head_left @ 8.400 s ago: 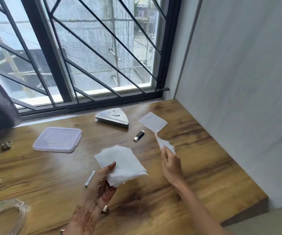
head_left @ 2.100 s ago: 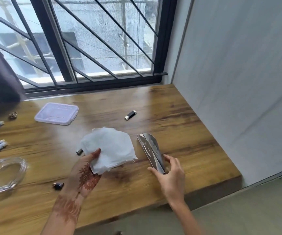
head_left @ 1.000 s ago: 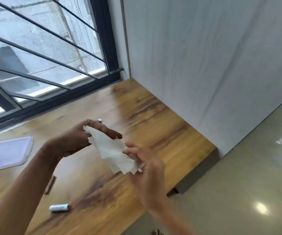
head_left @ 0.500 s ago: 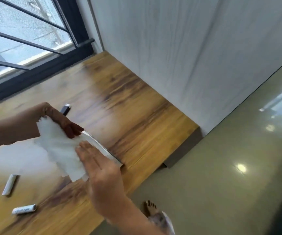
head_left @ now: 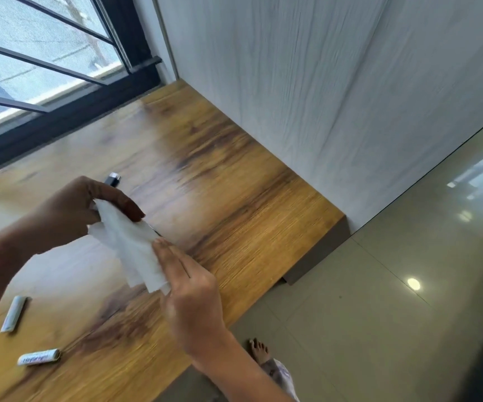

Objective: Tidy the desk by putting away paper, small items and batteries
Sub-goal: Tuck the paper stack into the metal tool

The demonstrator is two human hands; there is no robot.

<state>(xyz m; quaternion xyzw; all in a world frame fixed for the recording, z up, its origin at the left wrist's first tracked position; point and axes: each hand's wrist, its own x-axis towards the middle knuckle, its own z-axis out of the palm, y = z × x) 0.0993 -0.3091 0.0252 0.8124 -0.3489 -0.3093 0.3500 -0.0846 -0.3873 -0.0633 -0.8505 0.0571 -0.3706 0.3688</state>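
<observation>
left grip [head_left: 69, 213] pinches paper [head_left: 130, 248] | right grip [head_left: 189, 288] flat on it

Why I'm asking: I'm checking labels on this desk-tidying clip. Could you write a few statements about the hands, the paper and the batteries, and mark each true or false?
1. The left hand grips the white paper. True.
2. Both batteries are held in the right hand. False: one battery and a second battery lie on the desk at the lower left, and neither hand touches them.
3. The fingers of the right hand lie straight against the white paper. True.
4. The small black-and-silver item sits on top of the white paper. False: it lies on the desk just beyond the left hand, apart from the paper.
</observation>
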